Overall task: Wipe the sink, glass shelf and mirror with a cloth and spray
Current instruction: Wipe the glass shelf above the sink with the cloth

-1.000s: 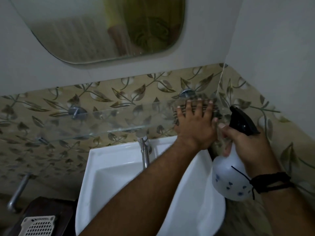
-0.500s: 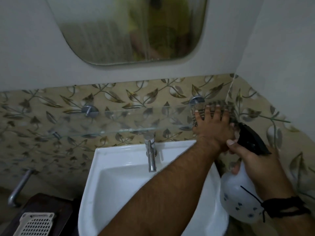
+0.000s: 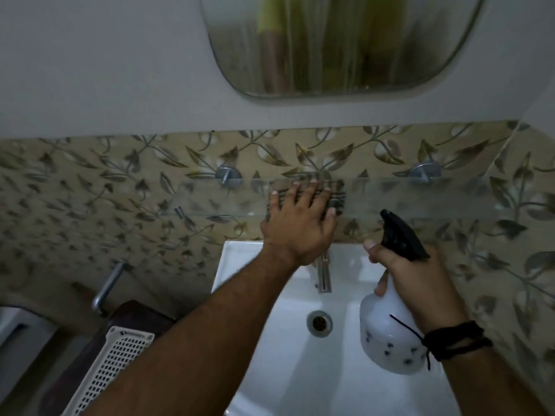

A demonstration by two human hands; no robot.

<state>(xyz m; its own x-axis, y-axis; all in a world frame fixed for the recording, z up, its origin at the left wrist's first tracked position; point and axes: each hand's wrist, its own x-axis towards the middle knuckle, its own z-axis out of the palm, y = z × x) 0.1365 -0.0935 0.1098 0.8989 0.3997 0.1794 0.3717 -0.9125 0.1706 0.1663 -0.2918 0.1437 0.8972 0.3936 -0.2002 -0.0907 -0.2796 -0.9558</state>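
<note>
Leaf-patterned tiles back a glass shelf point(image 3: 390, 199) running left to right. Left hand point(image 3: 297, 226), fingers point(image 3: 303, 192) spread wide, presses a striped cloth point(image 3: 338, 199) flat mid-shelf; unwiped glass extends both ways. Right hand point(image 3: 420, 283) grips a spray bottle point(image 3: 387, 334) beside, below the shelf.

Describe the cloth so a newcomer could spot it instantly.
Find the white sink; just above it a glass shelf runs along the leaf-patterned tiles. The cloth lies flat on that shelf under the left hand, the only dark-striped fabric there.

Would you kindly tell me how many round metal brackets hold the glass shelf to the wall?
2: left bracket above the shelf's left half, right bracket near its right end. None seems hidden.
</note>
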